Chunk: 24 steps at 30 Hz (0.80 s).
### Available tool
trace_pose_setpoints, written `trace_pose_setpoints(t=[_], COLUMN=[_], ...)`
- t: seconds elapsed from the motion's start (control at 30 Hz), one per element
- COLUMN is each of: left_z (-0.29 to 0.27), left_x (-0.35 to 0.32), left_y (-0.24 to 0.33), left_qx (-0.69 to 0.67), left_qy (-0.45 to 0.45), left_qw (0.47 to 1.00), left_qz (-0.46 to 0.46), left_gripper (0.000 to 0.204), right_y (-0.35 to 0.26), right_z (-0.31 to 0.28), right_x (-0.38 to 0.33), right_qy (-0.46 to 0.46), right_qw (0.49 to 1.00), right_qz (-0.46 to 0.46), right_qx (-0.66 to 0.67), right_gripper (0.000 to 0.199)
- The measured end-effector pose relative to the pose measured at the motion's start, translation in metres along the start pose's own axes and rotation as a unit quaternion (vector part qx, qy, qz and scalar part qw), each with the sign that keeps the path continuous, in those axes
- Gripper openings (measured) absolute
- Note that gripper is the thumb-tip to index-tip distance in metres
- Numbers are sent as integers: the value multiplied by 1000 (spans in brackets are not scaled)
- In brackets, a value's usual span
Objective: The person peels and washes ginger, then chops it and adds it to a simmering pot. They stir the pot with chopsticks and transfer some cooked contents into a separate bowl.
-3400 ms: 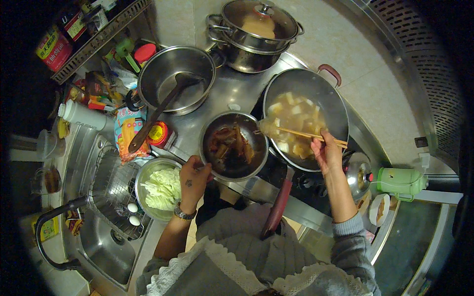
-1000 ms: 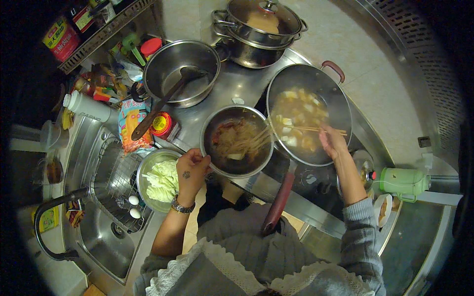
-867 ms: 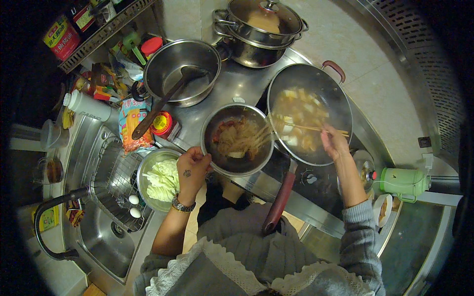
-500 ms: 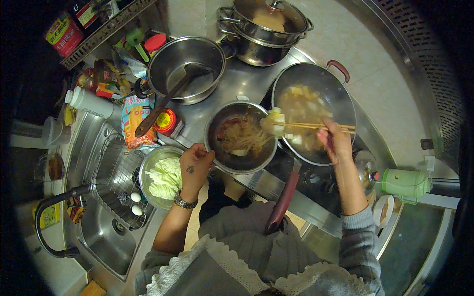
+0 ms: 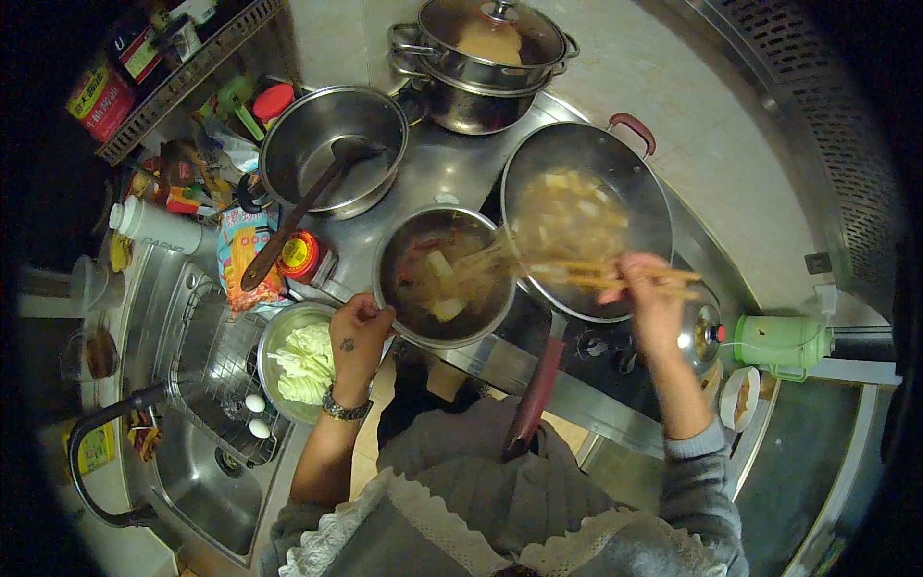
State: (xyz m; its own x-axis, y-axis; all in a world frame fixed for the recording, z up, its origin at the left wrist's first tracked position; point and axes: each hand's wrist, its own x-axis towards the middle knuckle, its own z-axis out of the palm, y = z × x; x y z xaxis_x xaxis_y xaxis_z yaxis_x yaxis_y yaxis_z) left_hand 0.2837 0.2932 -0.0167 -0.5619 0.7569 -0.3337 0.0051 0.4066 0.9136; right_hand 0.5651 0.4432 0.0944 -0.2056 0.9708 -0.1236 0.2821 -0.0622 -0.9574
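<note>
left hand [image 5: 358,332] clamped on steel bowl [image 5: 444,277] rim, right hand [image 5: 654,293] pinching chopsticks [image 5: 615,275]; best kept low between wok [image 5: 586,221] and bowl.

1. The one head view looked steeply down from above the person's own arms.
2. It faced a steel counter, with the left hand [image 5: 358,332] low centre-left and the right hand [image 5: 652,296] right of it.
3. The fisheye bent edges and darkened the corners; both hands sat fairly near.
</note>
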Motion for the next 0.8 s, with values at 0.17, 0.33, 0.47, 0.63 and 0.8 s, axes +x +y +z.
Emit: trace_pose_setpoints(t=[0.17, 0.33, 0.47, 0.63, 0.8], left_z=[3, 2, 1, 1, 1], left_x=[-1, -2, 1, 3, 5], left_y=[-1, -2, -7, -13, -14], left_qx=[-94, -98, -99, -88, -106], left_qy=[-7, -21, -34, -29, -24], left_qw=[996, 995, 994, 996, 994], left_qz=[7, 18, 22, 14, 14], left_gripper=[7, 3, 2, 2, 2], right_y=[17, 64, 76, 55, 26], right_z=[-82, -88, -63, -71, -147], right_x=[60, 111, 100, 67, 79], right_qy=[171, 98, -24, -106, 51], right_qw=[977, 961, 936, 958, 987], right_qz=[-45, -145, -210, -138, -31], right_qx=[-116, -216, -282, -229, -148], right_gripper=[28, 28, 26, 27, 25])
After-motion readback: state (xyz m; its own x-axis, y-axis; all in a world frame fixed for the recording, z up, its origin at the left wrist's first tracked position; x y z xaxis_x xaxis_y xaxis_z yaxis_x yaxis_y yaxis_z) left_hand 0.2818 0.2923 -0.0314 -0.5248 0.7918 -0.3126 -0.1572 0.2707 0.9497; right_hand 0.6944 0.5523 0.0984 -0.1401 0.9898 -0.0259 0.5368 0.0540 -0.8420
